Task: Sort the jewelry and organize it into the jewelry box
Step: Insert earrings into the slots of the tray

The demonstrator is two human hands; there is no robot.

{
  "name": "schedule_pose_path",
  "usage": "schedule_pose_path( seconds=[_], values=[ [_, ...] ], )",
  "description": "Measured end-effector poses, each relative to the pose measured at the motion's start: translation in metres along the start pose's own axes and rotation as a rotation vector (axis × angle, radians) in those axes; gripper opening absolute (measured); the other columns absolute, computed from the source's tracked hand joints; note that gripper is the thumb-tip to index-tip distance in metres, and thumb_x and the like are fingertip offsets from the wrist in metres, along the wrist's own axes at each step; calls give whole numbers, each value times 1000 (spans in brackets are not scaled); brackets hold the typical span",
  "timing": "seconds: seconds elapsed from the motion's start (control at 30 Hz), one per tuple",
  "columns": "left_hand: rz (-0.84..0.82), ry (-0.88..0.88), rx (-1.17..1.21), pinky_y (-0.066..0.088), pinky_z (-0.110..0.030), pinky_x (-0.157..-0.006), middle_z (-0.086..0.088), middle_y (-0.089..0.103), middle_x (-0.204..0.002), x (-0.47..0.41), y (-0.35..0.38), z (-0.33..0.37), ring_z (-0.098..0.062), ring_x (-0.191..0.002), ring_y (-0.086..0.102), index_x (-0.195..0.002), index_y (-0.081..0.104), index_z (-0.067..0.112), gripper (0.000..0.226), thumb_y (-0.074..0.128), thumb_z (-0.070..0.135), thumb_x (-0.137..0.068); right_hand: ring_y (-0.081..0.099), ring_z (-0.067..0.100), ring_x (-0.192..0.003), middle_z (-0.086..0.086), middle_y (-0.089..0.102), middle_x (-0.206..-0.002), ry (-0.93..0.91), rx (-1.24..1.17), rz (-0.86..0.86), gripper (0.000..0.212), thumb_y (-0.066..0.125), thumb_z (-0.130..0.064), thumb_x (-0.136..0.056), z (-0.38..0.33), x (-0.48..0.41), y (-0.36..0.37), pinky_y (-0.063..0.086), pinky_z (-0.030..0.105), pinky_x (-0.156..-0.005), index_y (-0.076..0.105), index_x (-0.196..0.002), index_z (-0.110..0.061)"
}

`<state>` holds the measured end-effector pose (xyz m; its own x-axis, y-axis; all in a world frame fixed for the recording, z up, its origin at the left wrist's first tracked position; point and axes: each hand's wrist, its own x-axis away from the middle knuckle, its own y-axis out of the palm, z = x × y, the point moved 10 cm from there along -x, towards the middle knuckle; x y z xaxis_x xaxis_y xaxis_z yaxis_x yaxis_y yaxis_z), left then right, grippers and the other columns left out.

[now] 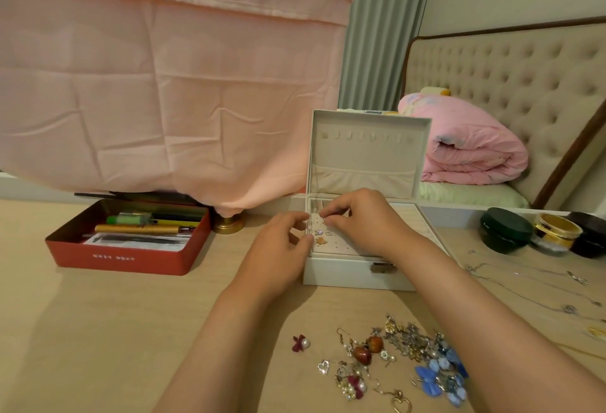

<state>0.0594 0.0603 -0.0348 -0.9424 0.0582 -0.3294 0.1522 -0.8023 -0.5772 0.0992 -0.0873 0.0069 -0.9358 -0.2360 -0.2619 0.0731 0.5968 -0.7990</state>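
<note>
Right grip (360,219) pinches an earring (323,219) over the box (354,270); just left of it, left grip (282,245) holds the box's rim.

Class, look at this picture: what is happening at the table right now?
A person is sorting jewelry. The right hand pinches a small piece over the holed panel of the open jewelry box, where a few pieces already sit. The left hand is against the box's left edge; whether it grips anything is unclear. A pile of earrings lies unsorted on the table, with necklaces to its right.
</note>
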Motion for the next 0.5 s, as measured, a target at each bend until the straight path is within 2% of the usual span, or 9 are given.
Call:
schedule_pose_path(
  seconds=[0.13,0.27,0.5],
  values=[
    [18,-6,20,38,-5,-73,14,56,-119,-2,0,-2,5,-93,55,-132,58,28,37,60,30,-95,66,5,-88,-16,74,-92,-39,104,-69,12,73,-30,-87,-7,-6,10,56,39,-85,79,-96,-35],
    [15,-17,25,37,-4,-72,15,54,-118,-3,2,-4,7,-91,55,-128,61,29,32,59,31,-96,63,1,-82,-17,73,-89,-75,123,-105,12,73,-25,-87,-11,-7,9,56,37,-84,79,-94,-33],
    [8,-23,23,38,-1,-69,16,54,-118,-3,3,-4,9,-89,55,-127,62,28,32,59,31,-96,64,0,-82,-14,74,-90,-94,116,-132,13,73,-22,-88,-13,-9,8,56,36,-84,81,-95,-30]
  ],
)
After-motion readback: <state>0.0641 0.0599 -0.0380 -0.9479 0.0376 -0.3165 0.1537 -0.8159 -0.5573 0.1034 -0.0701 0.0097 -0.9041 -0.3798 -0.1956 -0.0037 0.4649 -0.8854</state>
